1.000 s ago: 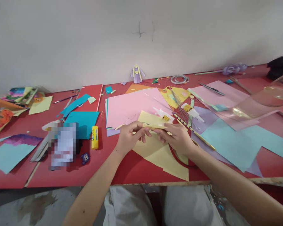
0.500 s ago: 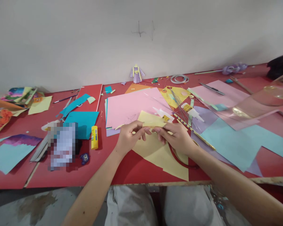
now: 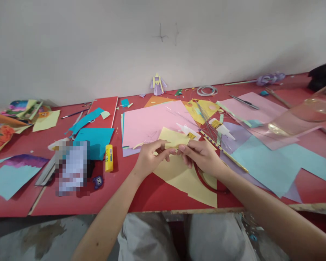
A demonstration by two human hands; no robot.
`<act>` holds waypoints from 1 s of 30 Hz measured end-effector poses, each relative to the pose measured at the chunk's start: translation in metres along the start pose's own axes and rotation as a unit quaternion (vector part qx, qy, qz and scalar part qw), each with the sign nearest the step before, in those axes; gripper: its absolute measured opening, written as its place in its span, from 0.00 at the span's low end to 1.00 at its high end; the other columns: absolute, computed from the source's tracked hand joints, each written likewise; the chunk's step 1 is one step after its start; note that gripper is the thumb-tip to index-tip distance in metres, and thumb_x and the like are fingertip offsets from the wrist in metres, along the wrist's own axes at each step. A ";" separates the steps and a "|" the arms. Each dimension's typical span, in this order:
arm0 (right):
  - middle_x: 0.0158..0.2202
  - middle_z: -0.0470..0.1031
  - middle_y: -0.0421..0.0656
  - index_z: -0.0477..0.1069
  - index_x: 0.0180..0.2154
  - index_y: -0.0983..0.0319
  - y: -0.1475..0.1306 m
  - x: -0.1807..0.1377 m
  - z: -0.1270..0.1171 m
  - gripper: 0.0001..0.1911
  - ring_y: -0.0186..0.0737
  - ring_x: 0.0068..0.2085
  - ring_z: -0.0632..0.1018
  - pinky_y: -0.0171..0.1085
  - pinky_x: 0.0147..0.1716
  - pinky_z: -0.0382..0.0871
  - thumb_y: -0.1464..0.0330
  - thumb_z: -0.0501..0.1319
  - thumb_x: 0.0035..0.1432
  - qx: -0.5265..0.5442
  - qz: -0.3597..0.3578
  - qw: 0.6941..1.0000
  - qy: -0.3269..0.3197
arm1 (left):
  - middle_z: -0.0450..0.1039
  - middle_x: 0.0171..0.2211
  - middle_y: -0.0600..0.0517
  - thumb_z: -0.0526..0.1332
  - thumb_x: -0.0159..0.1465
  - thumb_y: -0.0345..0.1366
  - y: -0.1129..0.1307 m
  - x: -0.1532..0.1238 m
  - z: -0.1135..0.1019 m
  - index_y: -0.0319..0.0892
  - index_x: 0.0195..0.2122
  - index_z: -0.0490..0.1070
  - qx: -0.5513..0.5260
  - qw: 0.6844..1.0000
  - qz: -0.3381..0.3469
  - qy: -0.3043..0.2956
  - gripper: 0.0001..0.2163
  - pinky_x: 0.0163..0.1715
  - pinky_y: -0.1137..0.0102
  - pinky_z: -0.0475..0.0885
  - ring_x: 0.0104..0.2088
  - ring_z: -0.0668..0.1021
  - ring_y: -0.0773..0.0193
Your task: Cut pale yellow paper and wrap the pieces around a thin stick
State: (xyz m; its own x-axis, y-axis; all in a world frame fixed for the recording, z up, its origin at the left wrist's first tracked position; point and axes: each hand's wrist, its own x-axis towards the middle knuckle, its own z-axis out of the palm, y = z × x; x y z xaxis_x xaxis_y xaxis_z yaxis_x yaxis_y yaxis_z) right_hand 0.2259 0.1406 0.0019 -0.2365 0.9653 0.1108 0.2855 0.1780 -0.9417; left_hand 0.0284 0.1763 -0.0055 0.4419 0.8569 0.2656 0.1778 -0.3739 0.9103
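Note:
Between my two hands is a small piece of pale yellow paper (image 3: 175, 144), held above the table. My left hand (image 3: 152, 156) pinches its left end between thumb and fingers. At the other end, my right hand (image 3: 199, 154) is closed on it too, thumb on the near edge. Larger pale yellow sheets (image 3: 176, 177) lie beneath my hands. The red handle of a tool (image 3: 203, 181) shows partly below my right wrist; the rest is hidden. Just beyond my hands lie a white glue bottle (image 3: 188, 131) and a pink sheet (image 3: 152, 121).
A yellow glue stick (image 3: 109, 158) stands left, near teal paper (image 3: 93, 143). A second glue bottle (image 3: 222, 128) and a striped pencil-like stick (image 3: 224, 152) lie right. A paper figure in a lilac dress (image 3: 157, 85) stands by the wall. Light blue paper (image 3: 266, 163) covers the right side.
My right thumb has shifted slightly left along the yellow paper's near edge, and the paper's tilt has changed a little. Both hands keep hold of it.

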 end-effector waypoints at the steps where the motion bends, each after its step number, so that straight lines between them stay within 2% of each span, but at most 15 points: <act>1: 0.17 0.69 0.39 0.67 0.22 0.62 0.001 0.000 0.000 0.26 0.30 0.18 0.72 0.30 0.19 0.66 0.53 0.55 0.66 0.008 0.006 1.000 -0.002 | 0.74 0.21 0.55 0.66 0.63 0.42 -0.001 0.000 0.000 0.41 0.30 0.75 0.001 1.000 0.002 -0.001 0.10 0.23 0.77 0.68 0.22 0.75 0.71; 11: 0.17 0.70 0.37 0.69 0.27 0.62 0.004 0.002 0.003 0.23 0.29 0.16 0.71 0.29 0.17 0.65 0.52 0.54 0.66 0.040 0.020 0.999 0.001 | 0.74 0.20 0.55 0.65 0.64 0.42 -0.001 0.000 0.000 0.41 0.28 0.75 0.005 1.000 -0.005 -0.003 0.11 0.24 0.77 0.68 0.21 0.74 0.71; 16: 0.17 0.71 0.38 0.68 0.23 0.62 0.002 0.001 0.002 0.25 0.30 0.18 0.72 0.29 0.19 0.66 0.53 0.54 0.66 0.004 0.007 1.000 0.003 | 0.74 0.20 0.55 0.64 0.64 0.43 0.001 -0.002 0.000 0.42 0.31 0.77 -0.001 1.000 -0.011 0.006 0.11 0.24 0.77 0.69 0.20 0.74 0.71; 21: 0.16 0.69 0.38 0.67 0.21 0.62 -0.002 0.002 0.002 0.27 0.30 0.18 0.72 0.30 0.20 0.66 0.53 0.54 0.67 -0.021 -0.006 1.000 0.006 | 0.73 0.17 0.54 0.64 0.64 0.45 0.002 -0.002 0.000 0.41 0.28 0.76 0.008 1.000 -0.016 0.018 0.14 0.24 0.76 0.70 0.19 0.73 0.71; 30: 0.18 0.71 0.37 0.65 0.23 0.61 0.001 0.003 0.004 0.21 0.31 0.19 0.72 0.31 0.21 0.64 0.54 0.62 0.61 -0.066 -0.034 0.996 0.038 | 0.78 0.22 0.52 0.65 0.63 0.46 0.004 0.000 0.000 0.39 0.25 0.73 -0.057 0.996 -0.057 0.024 0.15 0.22 0.77 0.70 0.18 0.74 0.72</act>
State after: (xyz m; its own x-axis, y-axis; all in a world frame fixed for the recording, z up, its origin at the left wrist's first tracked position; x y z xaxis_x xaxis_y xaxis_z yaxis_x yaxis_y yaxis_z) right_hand 0.2222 0.1427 0.0003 -0.1891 0.9610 0.2018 0.3924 0.2624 -0.8816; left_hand 0.0295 0.1750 -0.0023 0.3811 0.9086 0.1712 0.1225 -0.2331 0.9647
